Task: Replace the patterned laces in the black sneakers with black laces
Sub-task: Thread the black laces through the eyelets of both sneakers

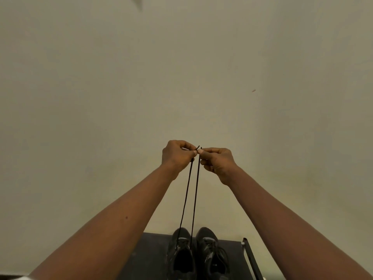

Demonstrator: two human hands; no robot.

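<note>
The black lace (195, 199) rises in two strands from the left sneaker (181, 253). The left hand (176, 156) and right hand (219, 163), raised close together, each pinch one end in a fingertip grip. The right sneaker (212, 253) sits just beside the left one on the dark table (149, 255), below a pale wall (181, 67).

The lace (195, 199) was a thin black cord, matt, with a fine woven look; its tips were too small to judge. The sneakers (205, 235) had black uppers of matt cloth, mesh-like over the toes, each crossed by a paler grey panel (210, 239) with a dull sheen. The shelf (153, 251) under them was dark grey, matt and faintly speckled, either cloth or coated board. Along its right edge ran a rail (251, 257) of smooth black tube, slightly glossy, with a bright metal end. The wall (181, 77) behind was smooth, matt cream paint.
</note>
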